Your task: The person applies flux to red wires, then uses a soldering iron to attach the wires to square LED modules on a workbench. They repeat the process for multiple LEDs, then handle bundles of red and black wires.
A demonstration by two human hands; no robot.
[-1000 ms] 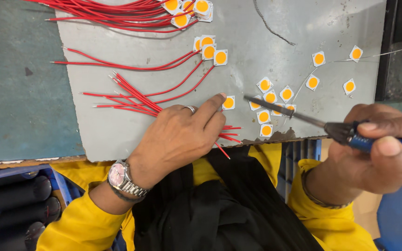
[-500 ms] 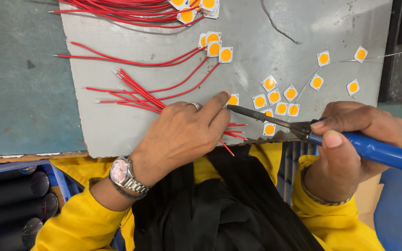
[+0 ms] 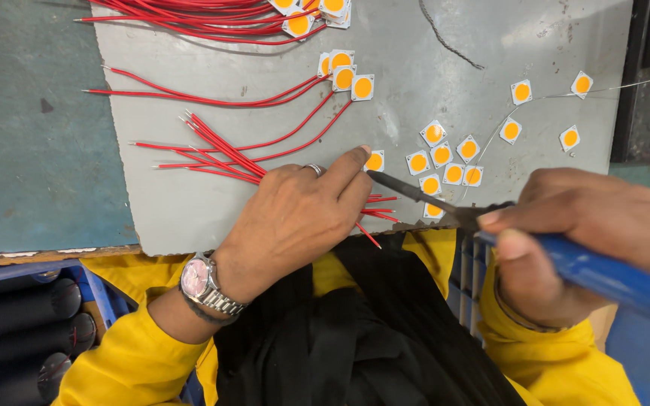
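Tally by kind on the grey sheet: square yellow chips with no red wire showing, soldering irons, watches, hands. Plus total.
loose yellow chips: 13 (one at the left fingertip)
blue-handled soldering iron: 1
wristwatch: 1
hands: 2, the left hand and the right hand
Total: 17

No packages, labels, signs or screens

Around both hands there is nothing of that kind in view: no wrapped pack, no printed tag, no notice, no display.
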